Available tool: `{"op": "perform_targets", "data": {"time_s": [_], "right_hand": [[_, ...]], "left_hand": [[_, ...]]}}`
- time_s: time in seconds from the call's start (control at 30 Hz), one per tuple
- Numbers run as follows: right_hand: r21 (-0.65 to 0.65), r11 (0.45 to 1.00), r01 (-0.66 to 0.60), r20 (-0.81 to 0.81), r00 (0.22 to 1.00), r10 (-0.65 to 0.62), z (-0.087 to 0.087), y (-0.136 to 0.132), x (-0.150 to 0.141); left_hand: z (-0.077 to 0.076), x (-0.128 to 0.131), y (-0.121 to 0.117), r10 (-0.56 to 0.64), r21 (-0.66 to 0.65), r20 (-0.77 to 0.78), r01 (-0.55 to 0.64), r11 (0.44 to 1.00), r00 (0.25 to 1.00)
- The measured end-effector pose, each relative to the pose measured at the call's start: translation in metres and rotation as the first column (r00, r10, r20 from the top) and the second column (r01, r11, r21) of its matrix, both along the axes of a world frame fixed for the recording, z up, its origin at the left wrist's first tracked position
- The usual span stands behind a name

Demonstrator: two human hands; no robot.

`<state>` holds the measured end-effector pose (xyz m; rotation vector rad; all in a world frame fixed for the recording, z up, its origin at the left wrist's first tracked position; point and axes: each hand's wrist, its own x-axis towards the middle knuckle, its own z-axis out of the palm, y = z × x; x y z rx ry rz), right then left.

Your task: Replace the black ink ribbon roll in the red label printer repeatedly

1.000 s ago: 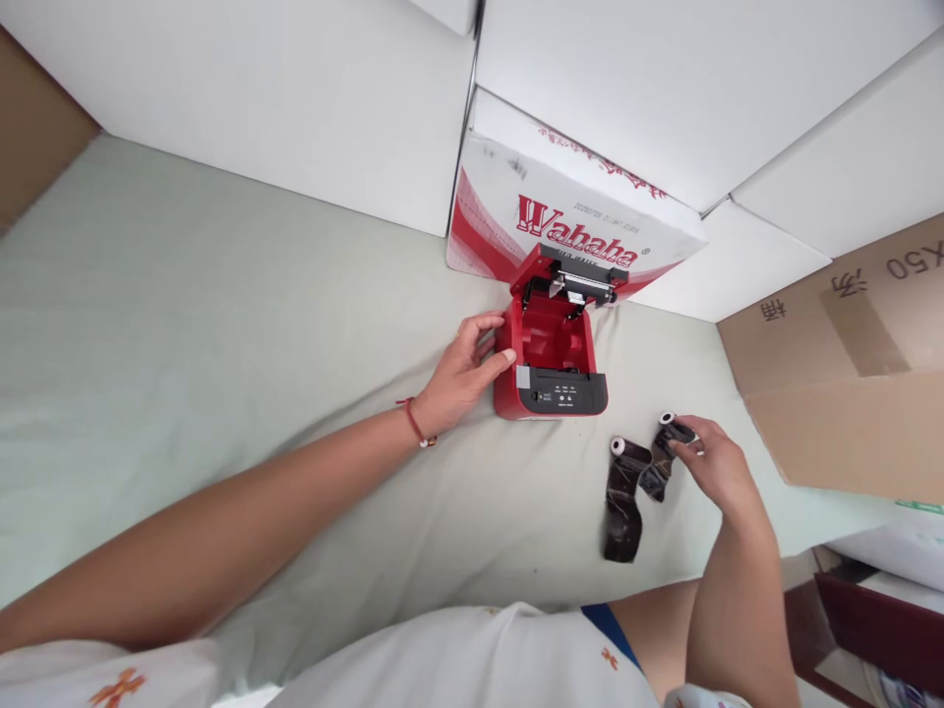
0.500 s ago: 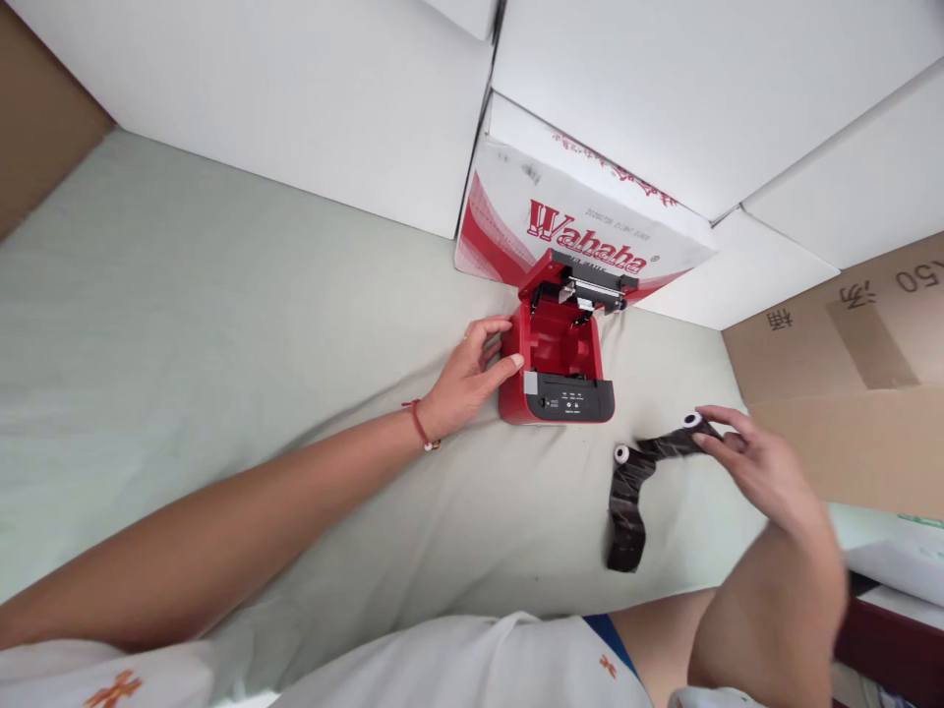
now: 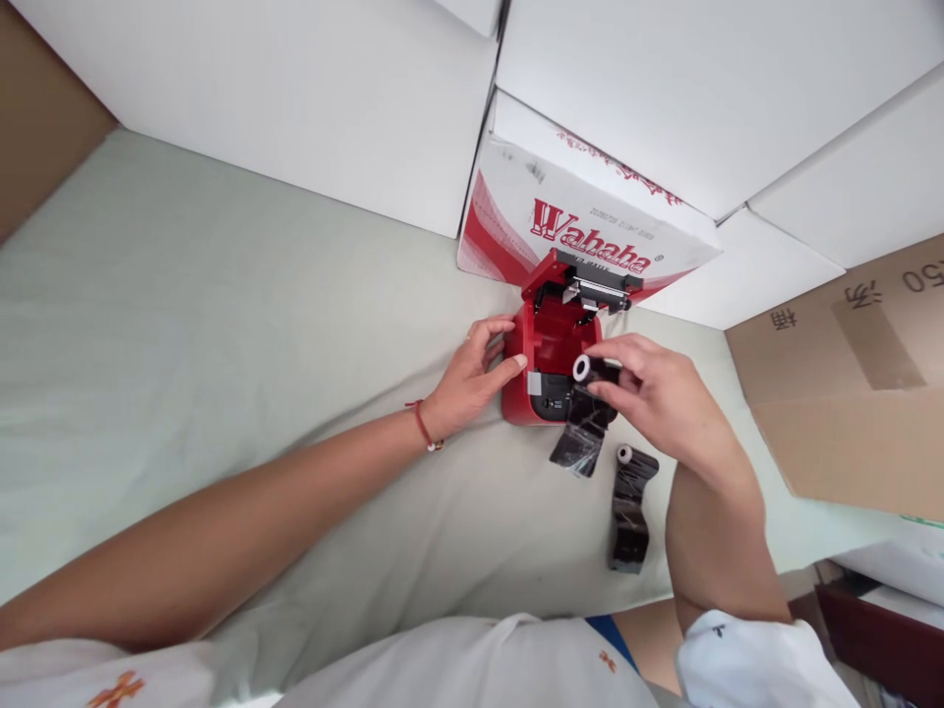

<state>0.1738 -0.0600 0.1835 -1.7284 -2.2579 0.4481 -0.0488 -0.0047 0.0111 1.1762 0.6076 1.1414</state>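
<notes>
A red and black label printer [image 3: 517, 383] stands on the pale green cloth with its lid [image 3: 590, 285] raised, showing a red hollow inside. My left hand [image 3: 476, 379] grips its left side, thumb on the near rim and fingers along the outer wall. Over the printer's front right corner, my right hand [image 3: 649, 388] pinches a black ribbon roll [image 3: 582, 369] with a white core. A loose length of its black film hangs down in front of the printer's panel. Another black ribbon roll [image 3: 630, 501] with a white core lies on the cloth to the right, partly unwound toward me.
Behind the printer sits a white and red Wahaha carton [image 3: 582, 216], close to the raised lid. Large white boxes [image 3: 310, 108] line the back. A brown cardboard box [image 3: 848, 374] stands at the right. Wrinkled cloth [image 3: 221, 324] stretches to the left.
My right hand has carried one ribbon roll left and up, from beside the other roll to the printer's front right corner. My left hand stays on the printer.
</notes>
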Motion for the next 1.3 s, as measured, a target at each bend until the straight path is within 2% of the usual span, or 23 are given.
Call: {"op": "perform_targets", "data": {"time_s": [0.07,0.17,0.3,0.43,0.53,0.6,0.67,0.73,0.8,0.87,0.93,1.0,1.13,1.2,1.3], "right_hand": [[0.058,0.998,0.027,0.078,0.996,-0.032,-0.012,0.013,-0.01],[0.035,0.998,0.061,0.231,0.971,-0.067,-0.022,0.028,-0.025],[-0.009,0.993,0.116,0.415,0.904,-0.102,-0.028,0.041,-0.045],[-0.043,0.992,0.122,0.476,0.875,-0.087,-0.031,0.054,-0.056],[-0.036,0.995,0.088,0.4,0.914,-0.066,-0.035,0.061,-0.054],[-0.007,0.999,0.031,0.271,0.962,-0.028,-0.036,0.058,-0.046],[0.056,0.998,-0.026,0.094,0.995,0.02,-0.035,0.045,-0.035],[0.136,0.989,-0.054,-0.06,0.996,0.063,-0.032,0.023,-0.023],[0.194,0.978,-0.08,-0.132,0.986,0.107,-0.03,-0.003,-0.011],[0.22,0.966,-0.136,-0.124,0.978,0.166,-0.033,-0.029,-0.003],[0.235,0.955,-0.18,-0.07,0.977,0.202,-0.042,-0.051,0.002],[0.271,0.946,-0.179,-0.016,0.982,0.191,-0.055,-0.068,0.005],[0.354,0.925,-0.138,-0.002,0.989,0.148,-0.073,-0.084,0.007],[0.37,0.918,-0.143,-0.008,0.988,0.157,-0.075,-0.085,0.009],[0.382,0.912,-0.151,-0.022,0.985,0.172,-0.067,-0.082,0.014]], "left_hand": [[-0.001,0.0,0.0,0.001,-0.005,-0.001,-0.001,1.0,1.0],[-0.002,0.0,0.0,-0.002,-0.006,0.003,0.002,1.0,1.0],[-0.001,-0.002,0.0,-0.01,-0.004,-0.015,0.01,1.0,1.0],[-0.003,-0.002,0.0,-0.003,0.007,-0.043,0.003,1.0,0.999],[-0.005,0.0,-0.001,0.02,0.039,-0.077,-0.017,0.999,0.997],[-0.005,0.001,-0.003,0.067,0.091,-0.115,-0.056,0.994,0.991],[-0.004,0.002,-0.007,0.137,0.174,-0.164,-0.109,0.979,0.977],[-0.001,0.001,-0.011,0.218,0.27,-0.218,-0.156,0.95,0.951],[0.004,0.0,-0.015,0.303,0.367,-0.271,-0.193,0.91,0.914],[0.009,-0.003,-0.019,0.396,0.471,-0.299,-0.227,0.852,0.868],[0.012,-0.005,-0.023,0.478,0.589,-0.28,-0.244,0.77,0.832],[0.015,-0.006,-0.028,0.521,0.713,-0.223,-0.227,0.664,0.824],[0.017,-0.005,-0.039,0.506,0.895,-0.148,-0.102,0.434,0.85],[0.019,-0.004,-0.043,0.487,0.931,-0.154,-0.039,0.364,0.86],[0.022,-0.004,-0.047,0.49,0.955,-0.17,0.02,0.297,0.855]]}}
